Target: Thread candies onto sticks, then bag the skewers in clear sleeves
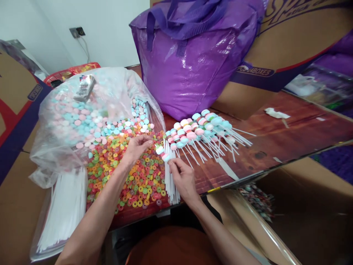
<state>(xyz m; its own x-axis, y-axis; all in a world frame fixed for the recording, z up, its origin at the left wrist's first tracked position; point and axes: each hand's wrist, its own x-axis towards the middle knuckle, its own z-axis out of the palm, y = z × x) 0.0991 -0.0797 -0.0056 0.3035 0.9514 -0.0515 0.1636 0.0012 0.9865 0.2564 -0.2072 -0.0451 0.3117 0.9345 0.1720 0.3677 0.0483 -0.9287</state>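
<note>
The right hand [183,179] pinches a candy stick [164,156] above white sticks [171,189] on the worktop [264,152], while the left hand [137,148] hangs over gummy rings [143,180] near the candy, fingertips close together, though whether on anything I cannot tell.

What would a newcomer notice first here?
The big, shiny purple bag at the back of the table. Next, the colourful ring candies spread across the table's near side, then the loaded candy sticks lying just beyond the right hand.
</note>
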